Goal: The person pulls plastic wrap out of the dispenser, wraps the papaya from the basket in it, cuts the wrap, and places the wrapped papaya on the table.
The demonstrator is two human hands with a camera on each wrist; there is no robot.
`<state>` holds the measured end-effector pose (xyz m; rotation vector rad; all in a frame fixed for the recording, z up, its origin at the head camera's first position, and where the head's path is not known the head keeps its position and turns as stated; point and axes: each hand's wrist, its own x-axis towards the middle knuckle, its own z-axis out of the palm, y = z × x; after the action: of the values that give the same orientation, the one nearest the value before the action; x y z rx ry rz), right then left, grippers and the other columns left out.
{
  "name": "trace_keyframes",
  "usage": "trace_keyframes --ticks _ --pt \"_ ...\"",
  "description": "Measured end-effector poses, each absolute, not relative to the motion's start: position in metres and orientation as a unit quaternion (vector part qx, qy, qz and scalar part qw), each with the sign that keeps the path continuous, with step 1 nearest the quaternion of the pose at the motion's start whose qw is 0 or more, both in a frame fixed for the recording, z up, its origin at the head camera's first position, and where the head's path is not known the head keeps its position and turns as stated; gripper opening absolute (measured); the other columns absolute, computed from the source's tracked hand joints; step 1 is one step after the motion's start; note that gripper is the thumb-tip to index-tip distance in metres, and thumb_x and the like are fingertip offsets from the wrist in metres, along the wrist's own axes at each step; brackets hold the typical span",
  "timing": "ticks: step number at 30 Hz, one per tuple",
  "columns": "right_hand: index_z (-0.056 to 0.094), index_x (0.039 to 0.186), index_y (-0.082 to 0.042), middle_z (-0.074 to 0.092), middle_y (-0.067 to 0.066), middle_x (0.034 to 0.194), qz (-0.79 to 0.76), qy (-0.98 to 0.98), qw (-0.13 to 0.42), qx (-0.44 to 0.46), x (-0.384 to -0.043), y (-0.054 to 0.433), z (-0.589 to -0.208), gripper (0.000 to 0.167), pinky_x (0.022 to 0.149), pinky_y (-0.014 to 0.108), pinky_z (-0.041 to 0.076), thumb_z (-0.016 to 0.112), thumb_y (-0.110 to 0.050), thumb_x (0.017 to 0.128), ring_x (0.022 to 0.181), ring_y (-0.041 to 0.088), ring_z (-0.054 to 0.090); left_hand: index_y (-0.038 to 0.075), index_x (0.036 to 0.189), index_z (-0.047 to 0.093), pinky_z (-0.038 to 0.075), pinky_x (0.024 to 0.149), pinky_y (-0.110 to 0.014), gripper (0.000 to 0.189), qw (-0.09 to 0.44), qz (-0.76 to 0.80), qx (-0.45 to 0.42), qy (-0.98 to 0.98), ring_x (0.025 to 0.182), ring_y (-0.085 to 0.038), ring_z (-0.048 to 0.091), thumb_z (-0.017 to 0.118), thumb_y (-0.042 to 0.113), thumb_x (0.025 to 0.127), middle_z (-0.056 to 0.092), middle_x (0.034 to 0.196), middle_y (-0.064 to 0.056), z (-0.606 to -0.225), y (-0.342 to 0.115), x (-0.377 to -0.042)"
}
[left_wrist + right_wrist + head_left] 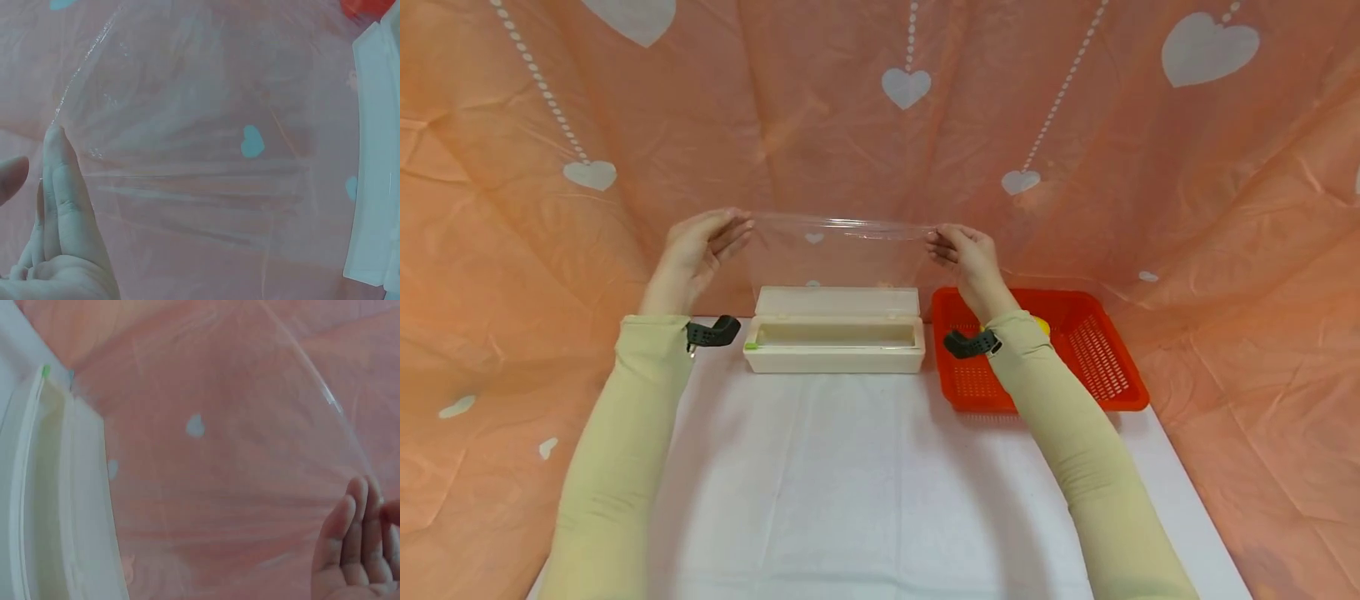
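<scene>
Between my two raised hands stretches a sheet of clear plastic wrap (842,250), its top edge shiny and bunched. My left hand (688,250) holds that edge's left corner near the fingertips; in the left wrist view the thumb (12,178) shows a little apart from the fingers. My right hand (973,260) pinches the right corner between thumb and fingers. From there the film hangs down toward a white wrap dispenser box (835,362), whose lid (837,301) stands raised at the back. Creases in the film (250,506) run toward the right hand.
Right of the box is a red plastic basket (1101,358), partly under my right forearm, with something yellow (1042,325) inside. A small green piece (752,346) sits on the box's left front edge. White cloth (835,483) covers the table; a pink heart-patterned curtain (835,125) hangs behind.
</scene>
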<state>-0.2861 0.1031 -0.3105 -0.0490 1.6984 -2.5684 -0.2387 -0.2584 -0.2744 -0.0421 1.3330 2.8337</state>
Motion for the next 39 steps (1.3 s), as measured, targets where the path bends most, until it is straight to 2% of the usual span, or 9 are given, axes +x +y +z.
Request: trace_keyframes --ticks 9,15,19,22,27,32,36,39 --pt "0.067 0.099 0.0 0.067 0.013 0.094 -0.818 0.571 0.059 -0.029 -0.249 0.107 -0.31 0.018 0.088 0.033 0.053 0.057 -0.015 0.097 0.087 0.025 0.063 -0.004 0.102 0.069 0.05 0.092 -0.035 0.015 -0.004 0.889 -0.021 0.458 0.087 -0.025 0.07 0.066 0.002 0.089 0.071 0.095 -0.016 -0.282 -0.26 -0.199" --pt "0.064 0.1 0.003 0.067 0.01 0.087 -0.816 0.572 0.076 -0.033 -0.217 0.11 -0.315 0.02 0.089 0.033 0.053 0.057 -0.015 0.097 0.079 0.021 0.063 -0.006 0.1 0.069 0.053 0.086 -0.034 0.012 0.015 0.888 0.015 0.46 0.086 -0.023 0.07 0.061 0.0 0.092 0.071 0.094 -0.016 -0.29 -0.262 -0.167" --pt "0.062 0.102 0.006 0.068 0.008 0.086 -0.808 0.582 0.084 -0.033 -0.196 0.113 -0.325 0.022 0.084 0.031 0.055 0.056 -0.015 0.098 0.079 0.022 0.064 -0.005 0.097 0.068 0.055 0.082 -0.034 0.011 0.024 0.889 0.024 0.456 0.085 -0.024 0.07 0.059 0.001 0.094 0.071 0.093 -0.017 -0.299 -0.262 -0.147" --pt "0.063 0.099 0.003 0.068 0.008 0.086 -0.804 0.586 0.094 -0.03 -0.181 0.117 -0.337 0.02 0.085 0.032 0.054 0.055 -0.015 0.098 0.079 0.021 0.065 -0.003 0.094 0.069 0.056 0.078 -0.033 0.011 0.02 0.884 0.024 0.467 0.083 -0.024 0.071 0.058 0.001 0.094 0.072 0.091 -0.015 -0.309 -0.26 -0.13" --pt "0.066 0.093 0.0 0.068 0.008 0.084 -0.8 0.588 0.116 -0.011 -0.152 0.125 -0.366 0.018 0.08 0.03 0.056 0.054 -0.013 0.098 0.076 0.02 0.064 0.003 0.089 0.07 0.058 0.073 -0.03 0.013 0.017 0.858 -0.004 0.513 0.076 -0.019 0.071 0.058 0.002 0.095 0.072 0.085 -0.01 -0.332 -0.252 -0.103" --pt "0.068 0.092 -0.001 0.068 0.009 0.083 -0.784 0.6 0.16 0.009 -0.121 0.134 -0.409 0.019 0.076 0.03 0.057 0.054 -0.012 0.097 0.073 0.019 0.064 0.008 0.089 0.069 0.058 0.072 -0.03 0.013 0.043 0.803 -0.043 0.592 0.076 -0.016 0.071 0.058 0.004 0.095 0.071 0.083 -0.006 -0.365 -0.248 -0.073" --pt "0.069 0.089 -0.004 0.068 0.006 0.08 -0.753 0.621 0.216 0.0 -0.1 0.143 -0.449 0.016 0.075 0.03 0.057 0.058 -0.013 0.096 0.073 0.016 0.065 0.005 0.092 0.066 0.058 0.073 -0.031 0.008 0.085 0.767 -0.09 0.63 0.078 -0.017 0.07 0.059 0.007 0.095 0.07 0.084 -0.006 -0.399 -0.247 -0.053" --pt "0.068 0.092 0.0 0.068 0.005 0.081 -0.724 0.634 0.269 -0.012 -0.088 0.149 -0.479 0.016 0.074 0.029 0.057 0.06 -0.014 0.094 0.075 0.014 0.066 0.001 0.096 0.064 0.057 0.075 -0.032 0.008 0.119 0.75 -0.134 0.636 0.08 -0.018 0.07 0.061 0.009 0.094 0.071 0.087 -0.009 -0.429 -0.249 -0.042"
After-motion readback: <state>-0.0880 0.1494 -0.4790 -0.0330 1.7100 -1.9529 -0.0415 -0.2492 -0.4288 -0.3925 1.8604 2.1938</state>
